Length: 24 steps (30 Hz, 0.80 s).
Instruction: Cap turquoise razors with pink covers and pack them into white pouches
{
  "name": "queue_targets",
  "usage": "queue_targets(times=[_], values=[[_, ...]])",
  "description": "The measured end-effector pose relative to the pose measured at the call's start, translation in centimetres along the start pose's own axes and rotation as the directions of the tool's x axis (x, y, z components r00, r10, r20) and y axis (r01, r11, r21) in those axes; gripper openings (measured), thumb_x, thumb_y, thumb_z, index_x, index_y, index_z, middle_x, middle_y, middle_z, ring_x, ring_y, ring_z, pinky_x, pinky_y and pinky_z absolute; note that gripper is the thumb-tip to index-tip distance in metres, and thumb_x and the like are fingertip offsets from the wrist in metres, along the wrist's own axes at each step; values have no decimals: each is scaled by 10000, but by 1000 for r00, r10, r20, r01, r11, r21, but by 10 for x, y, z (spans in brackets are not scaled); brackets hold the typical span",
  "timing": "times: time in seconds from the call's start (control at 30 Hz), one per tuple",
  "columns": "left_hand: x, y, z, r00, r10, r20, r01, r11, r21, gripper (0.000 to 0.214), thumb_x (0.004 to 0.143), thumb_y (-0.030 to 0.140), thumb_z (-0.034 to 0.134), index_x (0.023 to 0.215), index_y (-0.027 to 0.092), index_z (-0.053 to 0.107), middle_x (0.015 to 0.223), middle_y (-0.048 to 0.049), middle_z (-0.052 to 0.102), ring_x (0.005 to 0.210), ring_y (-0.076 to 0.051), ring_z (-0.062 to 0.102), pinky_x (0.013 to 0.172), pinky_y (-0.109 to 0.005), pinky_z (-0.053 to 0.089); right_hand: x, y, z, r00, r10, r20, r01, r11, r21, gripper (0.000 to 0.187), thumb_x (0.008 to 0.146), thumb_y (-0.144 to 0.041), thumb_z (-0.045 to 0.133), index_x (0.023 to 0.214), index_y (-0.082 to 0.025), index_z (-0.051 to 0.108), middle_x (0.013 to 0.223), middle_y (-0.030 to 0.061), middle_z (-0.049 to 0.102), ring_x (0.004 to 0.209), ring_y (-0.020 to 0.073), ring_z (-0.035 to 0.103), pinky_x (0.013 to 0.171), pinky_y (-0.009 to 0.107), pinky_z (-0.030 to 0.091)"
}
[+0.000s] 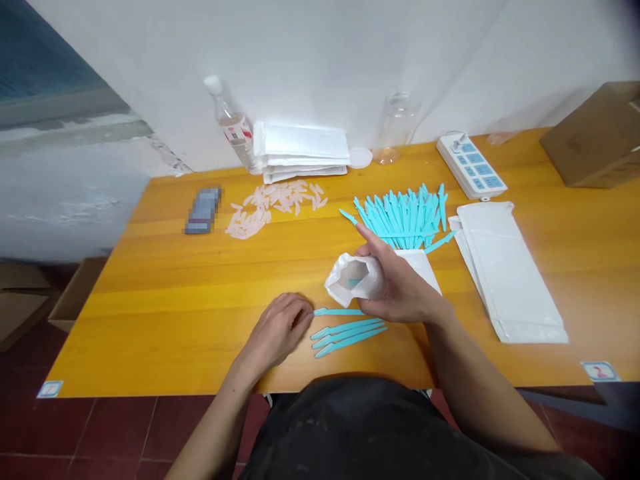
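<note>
My right hand (400, 283) is wrapped round a white padded bag (345, 283), its mouth open toward me. Something turquoise shows inside the bag. At the table's front, the fingertips of my left hand (280, 327) are closed on the end of a slim turquoise eyebrow razor (337, 312); its far end passes behind the bag. Just below it lie several razors side by side (347, 337). Beyond my right hand is a large heap of turquoise razors (405, 217), with a single razor (347, 216) by my right index fingertip.
Small pale pink pieces (280, 200) lie scattered left of the heap. White bags are stacked at the wall (305, 143) and lie flat on the right (510, 273). Around them stand a bottle (233, 130), clear jar (395, 130), power strip (473, 167), phone (203, 210) and cardboard box (590, 140).
</note>
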<state>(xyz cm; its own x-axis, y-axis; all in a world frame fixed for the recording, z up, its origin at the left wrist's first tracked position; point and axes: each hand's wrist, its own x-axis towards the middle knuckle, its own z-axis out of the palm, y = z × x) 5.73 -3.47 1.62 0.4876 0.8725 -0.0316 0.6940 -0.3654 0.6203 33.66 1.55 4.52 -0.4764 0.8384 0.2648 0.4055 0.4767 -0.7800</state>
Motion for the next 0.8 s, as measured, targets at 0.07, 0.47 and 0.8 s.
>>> queue_targets(times=[0.07,0.47,0.8], values=[[-2,0,1,999,-14,-37,15,1000,14,140,998,259,520,1031,208,646,994,-58,679,936,-203,620,861,-376,492,1,0,1,1000,-2,-3,2,1000,-11,1160,650,-157,722,1612,-280,86,1273,115,542,1150,327,550,1011,536,451],[-23,-13,-28,954,-167,-247,121,974,-190,117,963,291,595,992,207,671,936,-43,711,828,-162,661,763,-296,542,-1,-1,-1,1000,-2,1,2,1000,10,1163,642,-133,718,1608,-283,88,1290,111,549,1134,316,557,986,512,468],[17,53,-74,901,281,-331,-288,957,31,217,874,90,689,1046,220,711,997,-34,734,900,-148,680,818,-288,544,-2,-2,-1,1000,-18,1,18,1000,8,1174,640,-133,726,1612,-279,84,1277,113,553,1134,314,559,996,513,464]])
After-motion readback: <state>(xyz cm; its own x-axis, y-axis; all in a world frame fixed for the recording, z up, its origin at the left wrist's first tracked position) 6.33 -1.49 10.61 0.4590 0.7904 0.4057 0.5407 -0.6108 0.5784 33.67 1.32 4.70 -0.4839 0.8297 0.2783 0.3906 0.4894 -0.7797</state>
